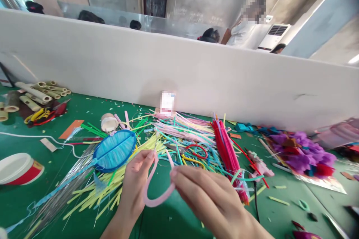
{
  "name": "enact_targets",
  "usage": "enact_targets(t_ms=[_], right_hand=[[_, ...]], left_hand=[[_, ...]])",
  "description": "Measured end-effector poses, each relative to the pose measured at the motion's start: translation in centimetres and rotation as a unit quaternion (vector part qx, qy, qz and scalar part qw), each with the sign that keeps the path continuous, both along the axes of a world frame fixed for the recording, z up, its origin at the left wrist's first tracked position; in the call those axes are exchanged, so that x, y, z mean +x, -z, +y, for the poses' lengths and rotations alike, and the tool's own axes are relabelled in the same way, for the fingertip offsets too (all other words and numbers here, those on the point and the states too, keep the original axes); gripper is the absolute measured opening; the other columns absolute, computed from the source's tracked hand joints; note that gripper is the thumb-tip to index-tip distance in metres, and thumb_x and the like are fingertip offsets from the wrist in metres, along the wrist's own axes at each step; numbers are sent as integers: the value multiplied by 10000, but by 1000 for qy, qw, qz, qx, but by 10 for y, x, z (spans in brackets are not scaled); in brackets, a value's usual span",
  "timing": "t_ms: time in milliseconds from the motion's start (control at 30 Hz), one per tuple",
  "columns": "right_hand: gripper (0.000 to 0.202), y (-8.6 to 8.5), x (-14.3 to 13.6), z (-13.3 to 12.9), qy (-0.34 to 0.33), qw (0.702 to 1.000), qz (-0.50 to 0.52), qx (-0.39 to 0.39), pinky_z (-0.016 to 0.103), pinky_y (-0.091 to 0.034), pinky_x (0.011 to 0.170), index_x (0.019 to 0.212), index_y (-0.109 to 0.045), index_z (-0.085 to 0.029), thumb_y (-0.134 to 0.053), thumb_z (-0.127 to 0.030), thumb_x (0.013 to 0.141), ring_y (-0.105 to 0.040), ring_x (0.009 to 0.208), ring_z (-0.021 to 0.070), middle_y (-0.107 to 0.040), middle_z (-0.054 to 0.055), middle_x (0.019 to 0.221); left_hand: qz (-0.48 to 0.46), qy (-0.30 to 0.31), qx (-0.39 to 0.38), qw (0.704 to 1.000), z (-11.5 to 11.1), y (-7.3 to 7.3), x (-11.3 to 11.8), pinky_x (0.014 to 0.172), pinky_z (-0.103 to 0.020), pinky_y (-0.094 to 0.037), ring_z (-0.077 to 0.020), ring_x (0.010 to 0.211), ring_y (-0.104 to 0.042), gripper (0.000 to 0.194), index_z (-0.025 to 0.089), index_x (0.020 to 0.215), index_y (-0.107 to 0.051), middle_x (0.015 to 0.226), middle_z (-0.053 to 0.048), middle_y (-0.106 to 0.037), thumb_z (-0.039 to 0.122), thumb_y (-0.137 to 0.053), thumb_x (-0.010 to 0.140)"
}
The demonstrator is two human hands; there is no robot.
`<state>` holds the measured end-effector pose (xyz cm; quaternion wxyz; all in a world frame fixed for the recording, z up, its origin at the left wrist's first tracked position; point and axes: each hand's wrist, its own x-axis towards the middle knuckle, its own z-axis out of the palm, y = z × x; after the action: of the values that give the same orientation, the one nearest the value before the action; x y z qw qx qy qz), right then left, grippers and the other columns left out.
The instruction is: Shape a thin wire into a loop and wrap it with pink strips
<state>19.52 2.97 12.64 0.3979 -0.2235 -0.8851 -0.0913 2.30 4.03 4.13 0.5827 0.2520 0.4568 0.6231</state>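
A pink pipe cleaner [153,203], bent into a U, hangs between my two hands above the green table. My left hand [137,175] pinches one end of it between thumb and finger. On the other arm of the U, my right hand [206,194] is closed, with the free tip sticking up past the fingers. Behind the hands lie yellow-green strips [112,186] and a pair of scissors [196,152] with red and yellow handles. Left of my left hand rests a blue leaf-shaped piece [114,149] with a darker blue edge.
Red and pink pipe cleaners [226,145] lie bundled at right, near purple fluffy material [304,153]. At left are bamboo pieces [36,93], yellow-handled pliers [37,115] and a paper bowl [21,170]. A white partition [179,67] stands along the back, with people beyond it.
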Motion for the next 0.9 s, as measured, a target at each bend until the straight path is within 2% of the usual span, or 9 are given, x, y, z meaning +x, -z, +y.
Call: enact_targets(t_ms=[133,200,333,400,533,600,700,767,900], right_hand=[[279,11,19,6,73,995,-13,-63,350,-572,835,1180,-689,-182,-592,-114,927,-638,980,211,-697,103,1131],[346,17,31,6,86,989,5,-117,362,-555,885,1275,-638,-224,-575,-151,943,-615,1078,223,-633,113,1256],[412,30,44,14,123,950,88,-272,344,-512,995,1385,-519,-290,-504,-199,983,-560,1246,204,-602,73,1331],[444,34,41,21,108,924,94,-354,361,-484,1043,1417,-475,-312,-531,-254,980,-520,1302,202,-585,58,1372],[611,38,24,33,-9,892,62,-448,391,-419,1114,1450,-441,-308,-685,-321,891,-471,1355,213,-509,65,1467],[539,39,16,38,-44,885,72,-458,366,-461,1061,1378,-535,-292,-714,-310,870,-561,1250,202,-609,59,1351],[213,38,11,43,-71,889,95,-442,311,-530,881,1118,-712,-264,-668,-273,910,-657,975,172,-738,29,1010],[126,38,13,46,-73,910,75,-401,309,-524,807,1003,-745,-245,-648,-247,923,-637,876,174,-738,24,878],[139,41,24,54,-27,961,-35,-271,360,-495,805,1005,-743,-225,-624,-226,934,-593,868,205,-737,35,850]], left_hand=[[-76,-3,21,997,4,6,-7,749,-257,-457,-154,753,-554,312,160,763,-657,729,-7,-596,422,-821,723],[-105,0,31,994,7,10,-11,758,-259,-468,-144,736,-542,303,161,740,-647,709,2,-574,410,-819,732],[-142,7,31,989,6,10,-12,715,-257,-492,-129,703,-525,278,159,740,-652,715,4,-560,373,-830,728],[-156,23,25,987,3,8,-8,672,-243,-494,-118,680,-513,269,156,733,-643,709,10,-545,351,-829,732],[-184,65,23,980,-4,6,0,595,-207,-473,-98,656,-500,233,156,759,-627,712,19,-522,323,-785,796],[-196,83,24,977,-7,6,3,543,-193,-450,-87,624,-484,228,154,761,-621,706,23,-510,321,-764,820],[-218,94,22,971,-9,5,4,468,-174,-410,-78,591,-470,259,150,737,-609,687,27,-492,336,-772,814],[-248,94,18,964,-11,4,4,431,-158,-385,-79,598,-483,270,151,724,-603,685,29,-487,325,-798,788],[-333,99,3,938,-14,0,3,374,-128,-336,-66,587,-498,277,154,704,-596,678,40,-479,277,-841,740]])
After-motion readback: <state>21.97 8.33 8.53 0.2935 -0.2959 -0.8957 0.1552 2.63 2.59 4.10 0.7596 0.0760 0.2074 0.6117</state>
